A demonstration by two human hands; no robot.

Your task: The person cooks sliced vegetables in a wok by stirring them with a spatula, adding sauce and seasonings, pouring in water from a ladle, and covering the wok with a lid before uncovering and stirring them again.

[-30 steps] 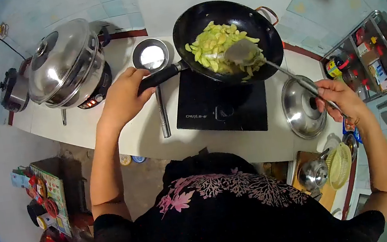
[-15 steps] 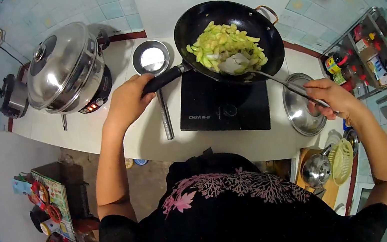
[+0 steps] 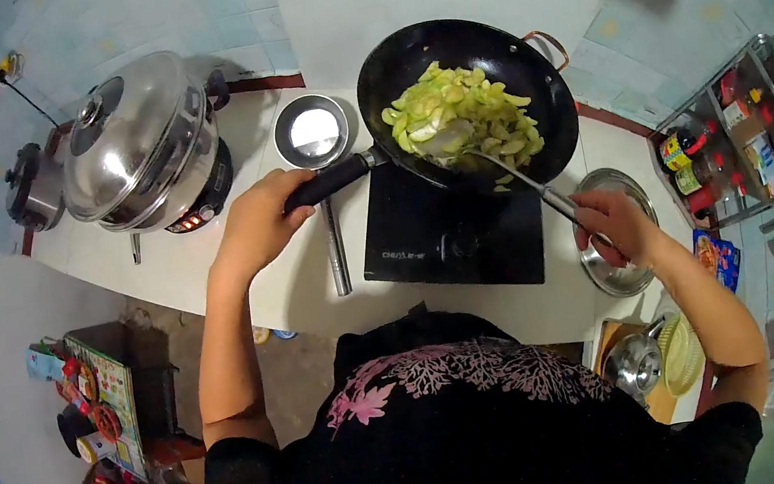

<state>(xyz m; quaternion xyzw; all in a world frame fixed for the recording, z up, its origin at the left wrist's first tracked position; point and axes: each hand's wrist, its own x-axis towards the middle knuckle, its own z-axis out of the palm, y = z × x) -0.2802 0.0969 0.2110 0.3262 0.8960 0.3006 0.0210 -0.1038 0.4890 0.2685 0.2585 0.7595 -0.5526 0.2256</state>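
Observation:
My left hand point(image 3: 261, 223) is wrapped round the black handle of a wok point(image 3: 422, 44). The wok stands over the far part of a black induction cooker point(image 3: 454, 247). Pale green vegetable slices point(image 3: 492, 104) are heaped inside it, towards the near side. In my right hand point(image 3: 615, 224) is the shaft of a metal spatula point(image 3: 558, 203). Its blade lies among the slices at the left of the heap, partly covered by them. Below my right hand, a round metal lid point(image 3: 616, 279) rests on the counter.
A small pan point(image 3: 312, 132) stands left of the wok, its handle pointing towards me. Further left are a large lidded steamer point(image 3: 129, 146) and a dark cooker point(image 3: 34, 188). At right, a wire rack point(image 3: 738, 125) holds bottles; a metal pot point(image 3: 634, 363) and yellow basket point(image 3: 680, 356) sit nearer.
My right hand has moved left and down with the spatula, whose blade has shifted left in the wok. The vegetable slices are rearranged. My left hand stays on the handle; the view has tilted slightly.

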